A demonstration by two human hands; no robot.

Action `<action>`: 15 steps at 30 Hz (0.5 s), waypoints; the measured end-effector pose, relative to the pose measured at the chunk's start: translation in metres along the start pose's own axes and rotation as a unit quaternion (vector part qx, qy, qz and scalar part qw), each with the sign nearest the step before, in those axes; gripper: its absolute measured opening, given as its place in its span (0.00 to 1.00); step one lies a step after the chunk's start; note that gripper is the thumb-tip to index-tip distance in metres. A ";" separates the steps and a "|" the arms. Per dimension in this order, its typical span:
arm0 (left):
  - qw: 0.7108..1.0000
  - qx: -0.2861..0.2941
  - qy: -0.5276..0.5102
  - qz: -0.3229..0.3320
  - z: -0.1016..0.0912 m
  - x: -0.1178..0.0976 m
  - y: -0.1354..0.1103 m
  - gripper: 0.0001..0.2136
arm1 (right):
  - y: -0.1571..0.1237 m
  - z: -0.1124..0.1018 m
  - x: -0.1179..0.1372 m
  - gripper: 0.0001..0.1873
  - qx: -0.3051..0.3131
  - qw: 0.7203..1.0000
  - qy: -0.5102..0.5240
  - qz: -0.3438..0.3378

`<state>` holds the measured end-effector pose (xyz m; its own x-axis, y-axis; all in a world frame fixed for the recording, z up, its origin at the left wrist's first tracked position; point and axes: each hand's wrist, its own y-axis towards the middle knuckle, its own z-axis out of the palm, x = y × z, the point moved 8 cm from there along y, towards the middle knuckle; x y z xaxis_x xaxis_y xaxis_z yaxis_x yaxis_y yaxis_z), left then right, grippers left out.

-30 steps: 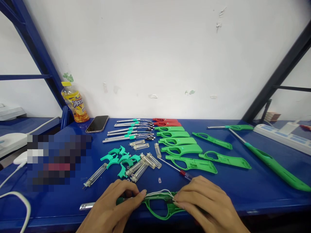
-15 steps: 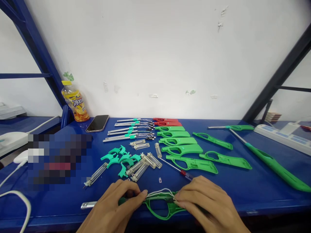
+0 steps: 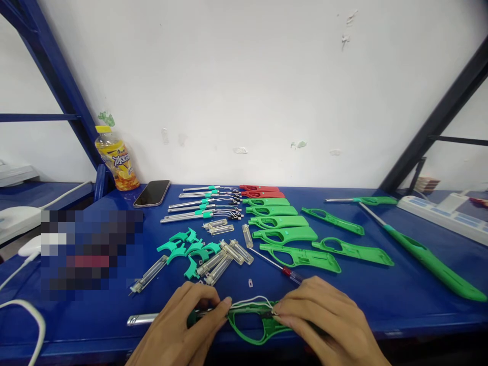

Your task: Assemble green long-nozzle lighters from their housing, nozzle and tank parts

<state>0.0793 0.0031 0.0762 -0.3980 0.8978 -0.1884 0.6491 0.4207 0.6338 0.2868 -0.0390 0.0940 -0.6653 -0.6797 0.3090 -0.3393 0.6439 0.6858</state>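
At the table's front edge, a green lighter half-shell [image 3: 247,339] lies with its open inner side up, the trigger loop between my hands. My left hand [image 3: 183,320] is closed around its neck, thumb and index finger pressed at the front of the loop. A silver lighter tube [image 3: 141,319] sticks out left of this hand. White wires [image 3: 249,301] arch along the shell's upper edge towards my right fingers. My right hand [image 3: 324,315] grips the handle part, its fingertips pinched at the wire ends beside a small dark part. The palm hides most of the handle.
Beyond my hands lie clear fuel tanks [image 3: 219,269], teal triggers [image 3: 188,249], a screwdriver [image 3: 285,271] and several green shells [image 3: 305,257]. Tubes with wires [image 3: 186,217] lie in rows behind. A phone [image 3: 152,193] and a drink bottle [image 3: 118,160] stand left, a power strip [image 3: 446,218] right.
The view has shifted very slightly. Both hands keep the same hold on the shell, and nothing else has visibly moved.
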 end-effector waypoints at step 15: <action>1.000 0.029 0.002 0.002 0.001 0.004 -0.001 0.20 | 0.002 -0.003 -0.002 0.06 0.001 1.000 0.017 0.020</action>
<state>0.0776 0.0061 0.0740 -0.3975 0.8990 -0.1837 0.6869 0.4243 0.5900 0.2890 -0.0375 0.0969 -0.6558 -0.6643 0.3587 -0.3134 0.6718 0.6712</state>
